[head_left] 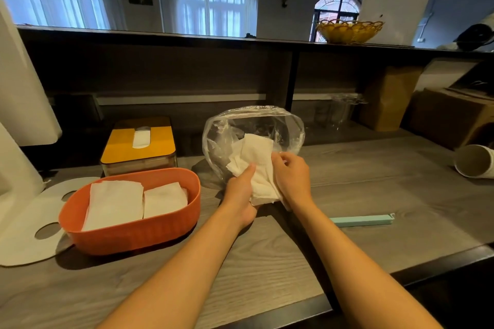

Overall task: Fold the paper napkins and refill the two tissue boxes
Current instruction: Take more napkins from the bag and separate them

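White napkins [256, 165], centre of frame: being drawn from the clear bag [254, 128] on the table [374, 181]. Left hand [240, 189] and right hand [291, 176] are both gripping the sheets, fingers curled round them. Orange box [128, 232], lower left, is holding two folded stacks; yellow box [140, 141] is sitting behind it, lid on. Advice: keep edges aligned while pulling, crease flat before loading.

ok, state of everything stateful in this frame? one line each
yellow tissue box: lid on, a tissue in the slot
orange box: open, two napkin stacks inside
white lid: off, flat on the table
plastic bag: open, napkins half out
napkins: gripped by both hands
left hand: gripping napkins
right hand: gripping napkins
paper cup: on its side
blue clip: lying flat
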Motion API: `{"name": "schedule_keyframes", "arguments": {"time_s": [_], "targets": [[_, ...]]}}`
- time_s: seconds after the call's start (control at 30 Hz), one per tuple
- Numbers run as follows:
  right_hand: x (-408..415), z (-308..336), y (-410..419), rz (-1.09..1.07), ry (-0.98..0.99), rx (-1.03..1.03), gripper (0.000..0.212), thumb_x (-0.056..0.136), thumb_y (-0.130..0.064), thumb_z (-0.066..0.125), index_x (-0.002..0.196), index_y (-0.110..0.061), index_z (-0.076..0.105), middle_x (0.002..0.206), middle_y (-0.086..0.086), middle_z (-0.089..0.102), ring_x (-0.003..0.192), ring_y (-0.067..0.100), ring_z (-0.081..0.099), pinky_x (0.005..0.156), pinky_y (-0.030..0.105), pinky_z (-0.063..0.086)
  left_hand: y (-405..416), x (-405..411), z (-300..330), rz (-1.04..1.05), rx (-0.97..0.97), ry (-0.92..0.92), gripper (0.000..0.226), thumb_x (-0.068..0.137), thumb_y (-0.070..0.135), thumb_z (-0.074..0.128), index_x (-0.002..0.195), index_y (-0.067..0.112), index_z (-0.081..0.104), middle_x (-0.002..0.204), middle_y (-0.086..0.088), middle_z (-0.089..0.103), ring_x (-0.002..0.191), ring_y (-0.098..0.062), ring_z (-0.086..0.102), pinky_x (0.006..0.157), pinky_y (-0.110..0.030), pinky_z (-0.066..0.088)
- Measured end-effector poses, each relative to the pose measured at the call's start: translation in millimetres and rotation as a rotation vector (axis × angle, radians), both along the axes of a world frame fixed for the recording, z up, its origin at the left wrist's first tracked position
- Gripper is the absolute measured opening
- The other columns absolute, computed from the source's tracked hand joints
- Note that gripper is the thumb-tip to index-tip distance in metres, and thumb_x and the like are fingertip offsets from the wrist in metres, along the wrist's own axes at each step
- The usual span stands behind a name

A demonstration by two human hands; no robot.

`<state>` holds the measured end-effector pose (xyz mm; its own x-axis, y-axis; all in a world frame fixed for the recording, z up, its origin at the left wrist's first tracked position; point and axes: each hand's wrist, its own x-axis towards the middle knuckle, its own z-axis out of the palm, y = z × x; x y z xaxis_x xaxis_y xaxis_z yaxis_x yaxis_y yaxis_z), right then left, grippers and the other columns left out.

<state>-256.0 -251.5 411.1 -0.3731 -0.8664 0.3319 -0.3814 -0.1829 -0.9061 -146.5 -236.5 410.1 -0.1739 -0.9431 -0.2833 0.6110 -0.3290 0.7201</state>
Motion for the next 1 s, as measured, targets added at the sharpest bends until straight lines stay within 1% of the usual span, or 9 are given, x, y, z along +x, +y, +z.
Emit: {"name": "schedule_keyframes", "arguments": {"time_s": [0.13, 0.3, 0.4, 0.5, 0.57, 0.67, 0.8, 0.87, 1.0], "targets": [[-8.2, 14.1, 8.8, -0.091, -0.151, -0.102, 0.046, 0.100, -0.030, 0.056, 0.056, -0.017, 0.048, 0.050, -0.006, 0.041, 0.049, 0.010, 0.037, 0.051, 0.030, 0.033, 2.2, 4.0, 2.3, -0.013, 0.029, 0.046, 0.034, 0.103, 0.026, 0.055, 0.135, 0.016, 0.056, 0.119, -0.015, 0.069, 0.102, -0.034, 0.068, 0.074, -0.052, 0.057], [-8.4, 44.3, 17.6, 0.114, -0.353, -0.158, 0.044, 0.100, -0.034, 0.056, 0.068, -0.004, 0.059, 0.057, 0.004, 0.049, 0.055, 0.018, 0.046, 0.052, 0.030, 0.039, 6.0, 2.2, 2.3, -0.039, -0.019, 0.065, 0.036, 0.102, 0.031, 0.055, 0.135, 0.016, 0.058, 0.118, -0.015, 0.072, 0.106, -0.034, 0.069, 0.080, -0.050, 0.058], [1.1, 63.6, 9.1, 0.162, -0.262, -0.192, 0.045, 0.099, -0.034, 0.058, 0.070, 0.001, 0.062, 0.058, 0.008, 0.048, 0.052, 0.016, 0.044, 0.049, 0.027, 0.039, 9.2, 2.9, 4.5, -0.079, -0.060, 0.104, 0.029, 0.101, 0.040, 0.054, 0.117, 0.020, 0.066, 0.104, -0.012, 0.077, 0.104, -0.033, 0.069, 0.094, -0.051, 0.054], [11.7, 58.5, -7.6, 0.093, -0.172, -0.124, 0.050, 0.097, -0.037, 0.061, 0.056, -0.011, 0.050, 0.050, 0.001, 0.039, 0.046, 0.011, 0.037, 0.048, 0.027, 0.033, 11.6, 5.1, 6.3, -0.135, -0.092, 0.127, 0.036, 0.099, 0.049, 0.051, 0.117, 0.023, 0.067, 0.111, -0.012, 0.076, 0.108, -0.032, 0.069, 0.099, -0.052, 0.051], [14.4, 41.7, -16.2, 0.073, -0.146, -0.048, 0.051, 0.096, -0.042, 0.062, 0.053, -0.018, 0.046, 0.051, 0.002, 0.040, 0.050, 0.017, 0.039, 0.053, 0.032, 0.034, 12.1, 3.1, 5.1, -0.164, -0.113, 0.100, 0.038, 0.097, 0.043, 0.057, 0.126, 0.021, 0.065, 0.116, -0.012, 0.074, 0.109, -0.031, 0.070, 0.093, -0.051, 0.054], [12.3, 29.0, -21.4, 0.096, -0.169, 0.002, 0.050, 0.096, -0.042, 0.062, 0.057, -0.012, 0.051, 0.058, 0.010, 0.045, 0.058, 0.023, 0.042, 0.059, 0.036, 0.035, 8.4, -3.3, -0.8, -0.122, -0.125, -0.040, 0.037, 0.090, 0.024, 0.070, 0.125, 0.012, 0.066, 0.111, -0.014, 0.075, 0.103, -0.032, 0.072, 0.086, -0.049, 0.058], [4.5, 38.2, -12.5, 0.171, -0.194, 0.071, 0.053, 0.098, -0.047, 0.054, 0.062, -0.008, 0.054, 0.057, 0.004, 0.050, 0.053, 0.014, 0.047, 0.050, 0.024, 0.038, 3.7, -7.9, -8.2, -0.016, -0.107, -0.091, 0.022, 0.093, 0.011, 0.068, 0.115, 0.012, 0.068, 0.103, -0.013, 0.077, 0.094, -0.032, 0.074, 0.077, -0.047, 0.061], [-5.6, 42.0, -6.2, 0.288, -0.124, 0.121, 0.054, 0.097, -0.048, 0.055, 0.074, 0.000, 0.061, 0.064, 0.003, 0.057, 0.056, 0.009, 0.052, 0.050, 0.019, 0.041, 2.1, -7.1, -8.4, 0.035, -0.103, -0.084, 0.017, 0.093, 0.009, 0.068, 0.110, 0.013, 0.069, 0.101, -0.014, 0.076, 0.094, -0.034, 0.073, 0.081, -0.051, 0.060], [-22.9, 45.3, -0.4, 0.445, 0.021, 0.117, 0.022, 0.089, -0.024, 0.074, 0.086, -0.002, 0.072, 0.080, 0.004, 0.069, 0.071, 0.012, 0.064, 0.058, 0.023, 0.050, 2.6, -4.4, -3.2, 0.085, -0.118, -0.046, 0.009, 0.096, 0.011, 0.064, 0.099, 0.018, 0.069, 0.099, -0.012, 0.077, 0.095, -0.033, 0.072, 0.091, -0.053, 0.056]]}}
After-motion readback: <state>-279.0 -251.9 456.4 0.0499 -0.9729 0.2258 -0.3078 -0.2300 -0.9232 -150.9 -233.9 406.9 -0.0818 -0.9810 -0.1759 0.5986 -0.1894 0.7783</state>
